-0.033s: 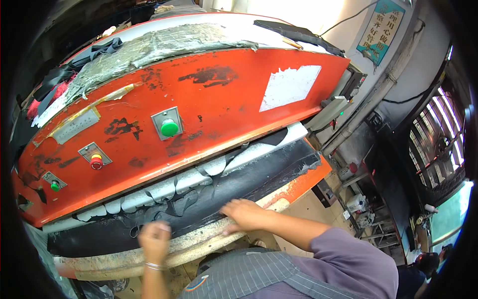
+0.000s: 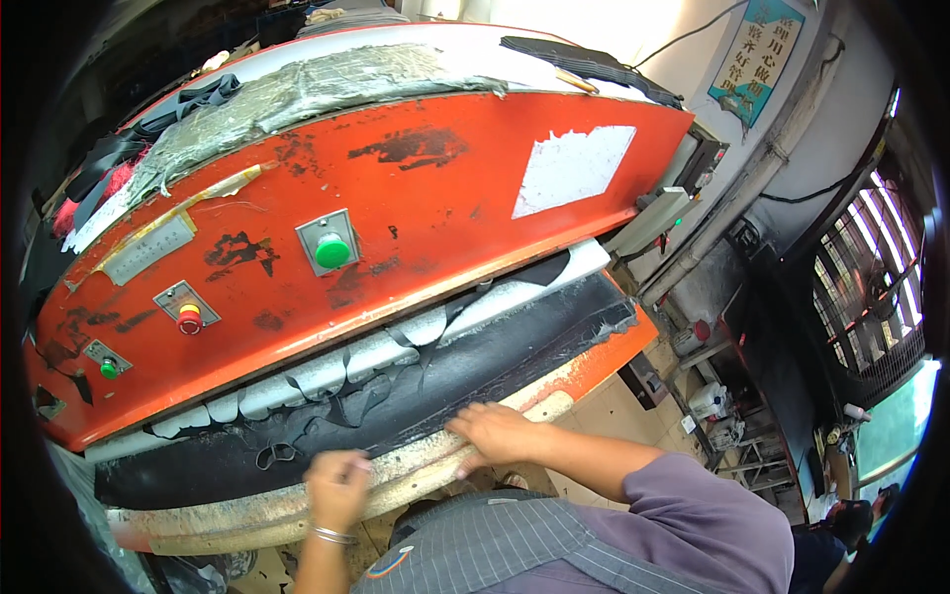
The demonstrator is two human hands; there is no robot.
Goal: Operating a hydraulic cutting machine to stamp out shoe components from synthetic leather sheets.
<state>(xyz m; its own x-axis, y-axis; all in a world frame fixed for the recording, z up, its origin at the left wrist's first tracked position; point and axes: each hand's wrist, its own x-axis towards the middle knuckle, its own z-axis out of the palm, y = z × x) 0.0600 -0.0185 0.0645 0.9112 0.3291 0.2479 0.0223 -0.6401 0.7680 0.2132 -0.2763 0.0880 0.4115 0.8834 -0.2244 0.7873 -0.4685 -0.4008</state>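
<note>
My left hand (image 2: 337, 487), wearing a bracelet, is curled above the pale worn front edge (image 2: 426, 473) of a machine bed; motion blurs its fingers, and whatever they may hold is hidden. My right hand (image 2: 495, 434) lies palm down over that edge, fingers stretched toward the black sheet (image 2: 475, 366) covering the bed. Nothing shows in its grasp. Thin black strips and scraps (image 2: 361, 404) lie across the sheet's middle, some draped over the white pad (image 2: 579, 262) behind it. A small black loop (image 2: 275, 454) rests on the sheet just beyond my left hand.
Over the bed stands an orange machine panel (image 2: 450, 218) with a large green button (image 2: 332, 252), a red button (image 2: 190, 319) and a smaller green one (image 2: 109, 368). Folded cloth (image 2: 327, 89) covers its top. A control box (image 2: 648, 223) sits at the right end.
My left hand has shifted right and slightly toward me, leaving the black loop in fuller view. My right hand has slid a little to the right along the edge.
</note>
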